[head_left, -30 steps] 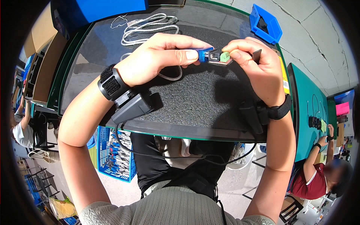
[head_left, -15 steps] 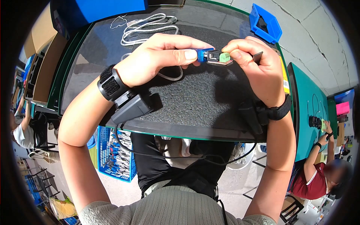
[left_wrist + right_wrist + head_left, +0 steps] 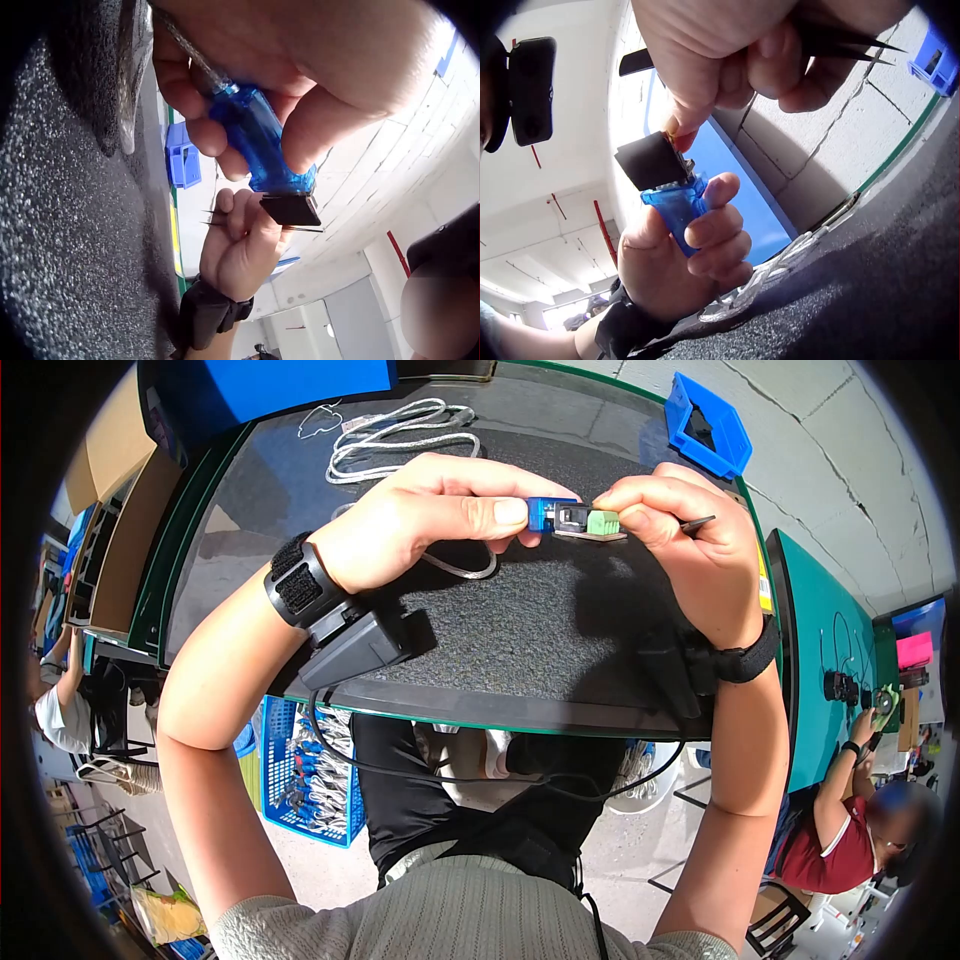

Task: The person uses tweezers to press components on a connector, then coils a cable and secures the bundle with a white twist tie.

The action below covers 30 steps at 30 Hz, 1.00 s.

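A translucent blue connector point(image 3: 259, 139) with a braided cable at its rear is gripped between the thumb and fingers of my left hand point(image 3: 420, 515). Joined to its front is a small black-backed board point(image 3: 651, 161), which carries a green terminal block point(image 3: 603, 523) in the head view. Thumb and forefinger of my right hand point(image 3: 690, 540) pinch the board's far end. Black tweezers point(image 3: 847, 46) are tucked in the curled fingers of that same hand, their two tips pointing away from the board.
A coiled grey cable point(image 3: 400, 435) lies on the dark mat point(image 3: 480, 640). At the table's far right corner is a blue bin point(image 3: 708, 425). Below the front edge stands a blue basket point(image 3: 312, 800) of cables. Another person point(image 3: 835, 840) works at the right-hand table.
The connector and board have tilted slightly, showing more of the green block's side. The tweezers have swung in my right hand. Both hands hold their grasp.
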Motion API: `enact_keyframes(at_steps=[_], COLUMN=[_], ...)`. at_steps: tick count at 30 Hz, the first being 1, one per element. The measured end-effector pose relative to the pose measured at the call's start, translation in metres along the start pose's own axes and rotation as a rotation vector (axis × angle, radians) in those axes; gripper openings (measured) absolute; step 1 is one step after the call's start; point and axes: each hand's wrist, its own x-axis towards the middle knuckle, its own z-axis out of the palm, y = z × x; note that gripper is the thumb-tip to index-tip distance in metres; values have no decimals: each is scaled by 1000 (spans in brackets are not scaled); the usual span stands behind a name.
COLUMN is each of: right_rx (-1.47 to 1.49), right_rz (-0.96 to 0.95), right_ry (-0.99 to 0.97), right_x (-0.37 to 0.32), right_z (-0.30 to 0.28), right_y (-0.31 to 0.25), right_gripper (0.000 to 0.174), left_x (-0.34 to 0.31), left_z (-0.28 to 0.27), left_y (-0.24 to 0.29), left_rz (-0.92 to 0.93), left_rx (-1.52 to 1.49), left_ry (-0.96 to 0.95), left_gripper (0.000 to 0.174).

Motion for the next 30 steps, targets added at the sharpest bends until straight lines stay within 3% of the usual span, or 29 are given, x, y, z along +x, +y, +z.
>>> enact_keyframes(at_steps=[30], right_rx=[26], right_rz=[-110], right_ry=[25], right_x=[-1], right_z=[2], right_y=[-1], right_gripper=[9], left_x=[-2], left_z=[1], left_y=[0], left_rz=[-33], left_rx=[-25], left_ry=[-2], left_gripper=[49])
